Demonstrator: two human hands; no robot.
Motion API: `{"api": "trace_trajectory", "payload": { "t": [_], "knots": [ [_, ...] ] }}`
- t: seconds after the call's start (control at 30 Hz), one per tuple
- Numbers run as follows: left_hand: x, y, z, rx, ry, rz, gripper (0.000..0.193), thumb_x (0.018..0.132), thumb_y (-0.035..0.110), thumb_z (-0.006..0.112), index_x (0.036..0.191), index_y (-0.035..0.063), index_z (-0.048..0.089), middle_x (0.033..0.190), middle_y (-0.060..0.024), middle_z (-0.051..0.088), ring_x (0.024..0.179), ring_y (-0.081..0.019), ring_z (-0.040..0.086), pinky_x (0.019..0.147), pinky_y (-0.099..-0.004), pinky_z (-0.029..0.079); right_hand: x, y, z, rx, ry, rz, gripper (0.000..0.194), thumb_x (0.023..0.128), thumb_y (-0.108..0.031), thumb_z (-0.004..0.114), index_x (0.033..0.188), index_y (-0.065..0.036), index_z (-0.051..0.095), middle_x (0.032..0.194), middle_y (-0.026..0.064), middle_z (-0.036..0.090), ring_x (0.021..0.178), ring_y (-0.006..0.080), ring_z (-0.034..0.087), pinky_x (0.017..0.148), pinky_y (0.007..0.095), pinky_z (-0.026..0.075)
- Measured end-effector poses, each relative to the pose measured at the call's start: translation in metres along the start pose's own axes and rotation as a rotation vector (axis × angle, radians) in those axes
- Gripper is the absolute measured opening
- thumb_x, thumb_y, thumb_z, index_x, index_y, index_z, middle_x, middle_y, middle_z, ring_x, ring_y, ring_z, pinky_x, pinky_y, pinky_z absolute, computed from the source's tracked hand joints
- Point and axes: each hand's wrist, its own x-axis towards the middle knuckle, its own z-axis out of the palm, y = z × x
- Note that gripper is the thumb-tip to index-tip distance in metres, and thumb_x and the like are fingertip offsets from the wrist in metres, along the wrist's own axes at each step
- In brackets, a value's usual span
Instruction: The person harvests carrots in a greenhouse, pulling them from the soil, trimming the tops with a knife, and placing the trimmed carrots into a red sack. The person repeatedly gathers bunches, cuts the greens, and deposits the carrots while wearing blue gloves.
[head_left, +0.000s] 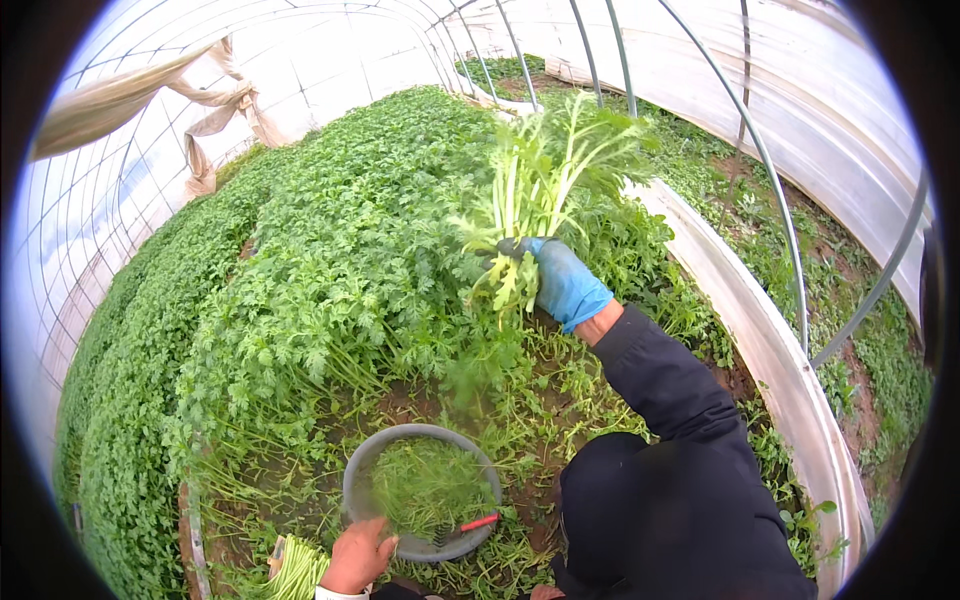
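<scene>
My right hand (559, 277), in a blue glove with dark fingers, grips a bunch of leafy greens (536, 187) with pale stems, held up over the crop. Down at the lower left, my bare left hand (356, 555) is at the near left rim of a round grey tub (360, 457); whether its fingers grip the rim is unclear. Loose fine-leaved greens (424, 484) lie inside the tub, partly blurred. A red-handled tool (480, 523) rests at the tub's right side, its dark toothed part among the greens. Beside my left hand lies a bundle of cut stems (300, 571).
Dense leafy crop (337, 247) fills the bed ahead and to the left. Trampled greens (540, 420) cover soil around the tub. A white plastic sheet edge (750, 322) runs along the right, beyond it curved metal hoops (772, 165). Gathered fabric (150, 97) hangs at upper left.
</scene>
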Motion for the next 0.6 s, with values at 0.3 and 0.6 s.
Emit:
{"api": "trace_trajectory", "payload": {
  "t": [0.3, 0.6],
  "knots": [
    [-0.009, -0.013, -0.035, -0.757, 0.224, -0.034, 0.054, 0.093, 0.039, 0.055, 0.126, -0.0034, 0.05, 0.114, -0.0133, 0.062, 0.106, -0.021, 0.059, 0.091, -0.0353, 0.045, -0.126, 0.096, 0.117, -0.525, -0.863, -0.347, 0.025, 0.091, -0.014, 0.057, 0.113, -0.004, 0.062, 0.11, 0.0107, 0.062, 0.102, 0.0219, 0.055, 0.088, 0.0347, 0.045],
    [-0.013, -0.018, -0.03, -1.418, 0.152, 0.317, 0.077, 0.082, 0.043, 0.068, 0.139, 0.0003, 0.037, 0.133, -0.0156, 0.05, 0.124, -0.0271, 0.046, 0.103, -0.0386, 0.037, -0.176, 0.152, 0.154, -0.369, -1.019, 0.103, 0.04, 0.085, -0.014, 0.063, 0.123, -0.003, 0.054, 0.112, 0.0099, 0.061, 0.099, 0.0178, 0.055, 0.086, 0.0324, 0.046]
  ]
}}
